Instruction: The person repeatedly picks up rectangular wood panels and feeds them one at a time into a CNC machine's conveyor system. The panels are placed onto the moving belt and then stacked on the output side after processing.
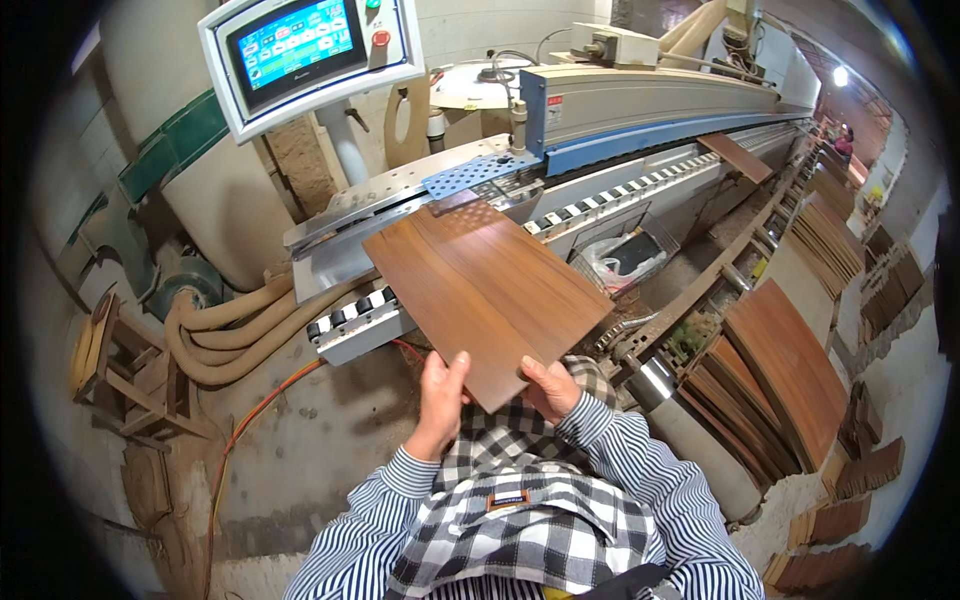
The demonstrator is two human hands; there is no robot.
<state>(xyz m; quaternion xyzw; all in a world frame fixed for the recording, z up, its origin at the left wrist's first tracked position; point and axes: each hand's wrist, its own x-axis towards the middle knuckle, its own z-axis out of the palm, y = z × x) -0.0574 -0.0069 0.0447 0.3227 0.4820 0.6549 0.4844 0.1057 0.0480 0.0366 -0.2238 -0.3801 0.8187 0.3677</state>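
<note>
A flat wood-grain panel lies between me and the long edge-banding machine. My left hand grips its near edge on the left, thumb on top. On the right, my right hand holds the same near corner area, also with the thumb above. The panel's far end reaches the machine's metal infeed table, close to a blue perforated plate. Beneath its middle runs a rail of black and white rollers, partly hidden by the panel.
A control screen stands upper left. Stacked panels rest on a roller conveyor at the right. A wire basket hangs beside the machine, near another panel. Ribbed hoses and a wooden stool are at the left.
</note>
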